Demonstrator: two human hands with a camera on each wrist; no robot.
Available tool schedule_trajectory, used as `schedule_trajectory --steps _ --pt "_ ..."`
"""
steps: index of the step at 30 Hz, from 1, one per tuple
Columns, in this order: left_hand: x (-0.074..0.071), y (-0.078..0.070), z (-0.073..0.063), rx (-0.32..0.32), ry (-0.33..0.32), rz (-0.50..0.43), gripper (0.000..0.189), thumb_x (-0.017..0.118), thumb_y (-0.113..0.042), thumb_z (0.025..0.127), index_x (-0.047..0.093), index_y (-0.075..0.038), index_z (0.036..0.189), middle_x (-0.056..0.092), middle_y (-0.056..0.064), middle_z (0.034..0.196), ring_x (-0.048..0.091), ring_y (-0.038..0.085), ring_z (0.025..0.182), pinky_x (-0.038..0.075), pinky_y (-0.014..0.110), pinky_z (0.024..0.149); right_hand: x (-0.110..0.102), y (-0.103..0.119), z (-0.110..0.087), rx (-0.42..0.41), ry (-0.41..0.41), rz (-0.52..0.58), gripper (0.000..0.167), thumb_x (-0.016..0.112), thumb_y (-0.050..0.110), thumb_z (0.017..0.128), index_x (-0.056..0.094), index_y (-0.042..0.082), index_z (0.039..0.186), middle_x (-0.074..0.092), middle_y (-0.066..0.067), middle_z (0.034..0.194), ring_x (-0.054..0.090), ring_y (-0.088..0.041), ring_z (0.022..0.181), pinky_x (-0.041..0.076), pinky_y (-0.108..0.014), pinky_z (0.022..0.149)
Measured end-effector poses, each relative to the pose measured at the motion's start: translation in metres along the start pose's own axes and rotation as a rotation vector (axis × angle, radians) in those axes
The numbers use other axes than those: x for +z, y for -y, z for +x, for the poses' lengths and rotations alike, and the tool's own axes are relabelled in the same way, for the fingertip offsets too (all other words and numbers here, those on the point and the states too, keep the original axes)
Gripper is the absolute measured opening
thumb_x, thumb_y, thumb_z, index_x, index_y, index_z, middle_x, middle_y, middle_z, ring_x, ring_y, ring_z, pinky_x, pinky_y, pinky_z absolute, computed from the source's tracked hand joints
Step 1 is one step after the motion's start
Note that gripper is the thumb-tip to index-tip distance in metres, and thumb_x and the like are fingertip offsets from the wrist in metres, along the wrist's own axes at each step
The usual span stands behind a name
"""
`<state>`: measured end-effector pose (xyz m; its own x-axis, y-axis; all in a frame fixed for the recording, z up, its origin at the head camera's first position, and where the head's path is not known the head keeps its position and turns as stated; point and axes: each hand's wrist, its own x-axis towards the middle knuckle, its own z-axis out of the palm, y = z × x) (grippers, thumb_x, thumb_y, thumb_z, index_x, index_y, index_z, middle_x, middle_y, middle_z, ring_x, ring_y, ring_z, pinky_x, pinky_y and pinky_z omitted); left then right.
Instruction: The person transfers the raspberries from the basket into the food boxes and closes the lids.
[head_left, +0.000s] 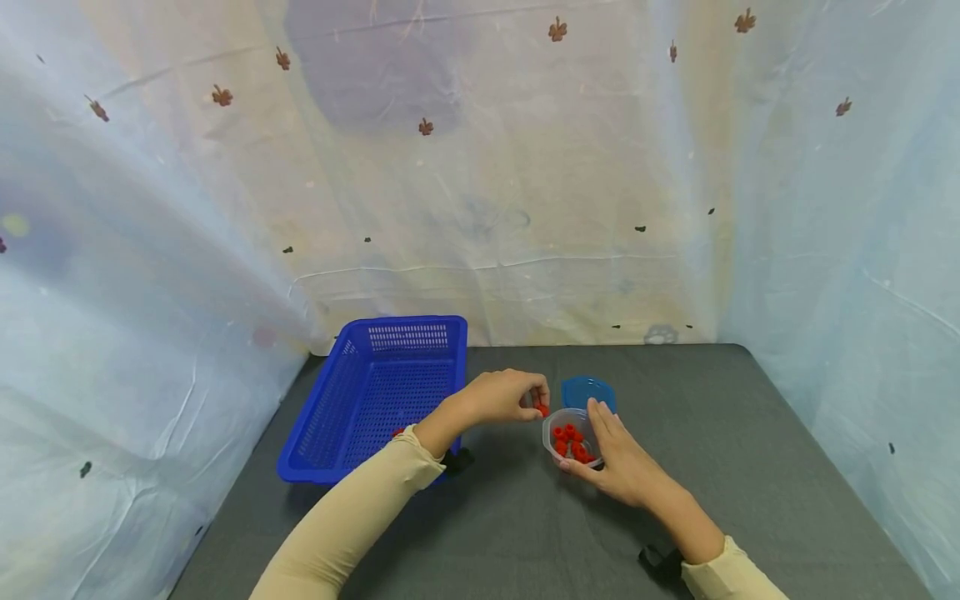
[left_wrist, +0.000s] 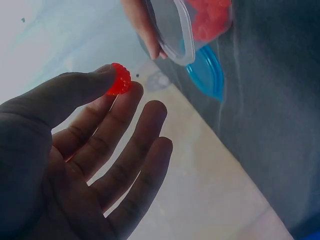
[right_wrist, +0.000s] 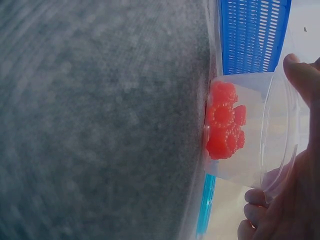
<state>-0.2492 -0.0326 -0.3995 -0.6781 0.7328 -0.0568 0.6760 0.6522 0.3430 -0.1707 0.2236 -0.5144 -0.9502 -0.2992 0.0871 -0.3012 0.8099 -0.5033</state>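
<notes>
My left hand (head_left: pixel 498 396) pinches a red raspberry (left_wrist: pixel 120 80) between thumb and fingertips, just left of the clear plastic container (head_left: pixel 550 435). Its other fingers spread loosely in the left wrist view. Several more raspberries (right_wrist: pixel 223 120) lie on the container's bottom. My right hand (head_left: pixel 626 462) holds the container by its rim, thumb on the near side and fingers on the far right side. The container stands upright on the dark tabletop. Behind it lies a blue lid (head_left: pixel 587 389).
A blue perforated basket (head_left: pixel 300 477) stands at the left of the table, with a bit of red raspberry (head_left: pixel 397 432) showing beside my left forearm. Grey cloth covers the table (head_left: pixel 757 467). A patterned curtain (head_left: pixel 495 192) hangs behind and at both sides.
</notes>
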Motion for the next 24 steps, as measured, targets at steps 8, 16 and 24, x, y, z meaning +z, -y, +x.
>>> schedule_trajectory --steps 8,16,24 --pt "0.01 -0.011 0.01 0.044 0.014 0.002 0.013 0.077 -0.029 0.103 0.071 -0.024 0.113 0.071 -0.015 0.104 0.063 0.002 0.084 0.052 0.024 0.073 -0.002 0.0 -0.001 0.003 0.014 0.002 0.121 0.061 0.079 0.094 0.013 -0.003 0.17 0.012 -0.026 0.177 0.013 -0.049 0.162 0.024 -0.068 0.123" --pt "0.001 0.002 0.0 0.007 -0.019 -0.031 0.016 0.075 -0.032 0.104 0.071 -0.024 0.117 0.07 -0.015 0.11 0.067 0.002 0.093 0.056 0.03 0.08 0.001 0.002 0.0 0.005 -0.001 -0.001 0.121 0.062 0.078 0.094 0.013 -0.002 0.17 0.014 -0.027 0.176 0.017 -0.053 0.16 0.027 -0.07 0.122" --pt "-0.02 0.026 -0.024 -0.077 -0.041 -0.108 0.015 0.071 -0.034 0.106 0.071 -0.024 0.118 0.07 -0.014 0.112 0.069 0.004 0.096 0.057 0.036 0.084 0.0 0.004 0.0 0.015 -0.006 -0.01 0.123 0.062 0.08 0.093 0.014 -0.003 0.17 0.014 -0.026 0.176 0.017 -0.053 0.16 0.026 -0.069 0.122"
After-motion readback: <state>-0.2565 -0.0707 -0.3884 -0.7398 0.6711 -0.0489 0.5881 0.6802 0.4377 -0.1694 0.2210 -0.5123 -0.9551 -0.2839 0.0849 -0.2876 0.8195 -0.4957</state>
